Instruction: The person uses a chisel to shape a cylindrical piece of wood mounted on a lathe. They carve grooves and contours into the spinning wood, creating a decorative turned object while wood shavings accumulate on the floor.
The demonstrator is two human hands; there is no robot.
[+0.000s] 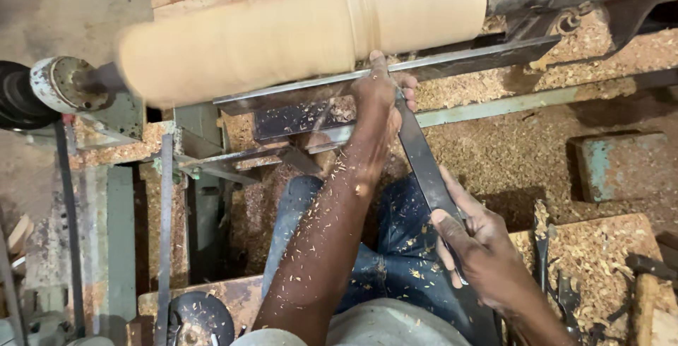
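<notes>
The pale wooden cylinder [296,35] spins blurred on the lathe, up at twelve o'clock. The left hand [378,92] clamps the long flat chisel [424,162] down on the metal tool rest [438,60]; the right hand [480,247], at five o'clock, grips its lower end. It looks like mid-cut shaping beside the grooved band; next calls for steady pressure along the rest.

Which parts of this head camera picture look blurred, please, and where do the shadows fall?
Head view: the wooden workpiece on the lathe is smeared by motion blur, most at its left end; the left hand, right hand and long flat chisel are sharp; soft daylight, with dark shadow under the tool rest.
</notes>
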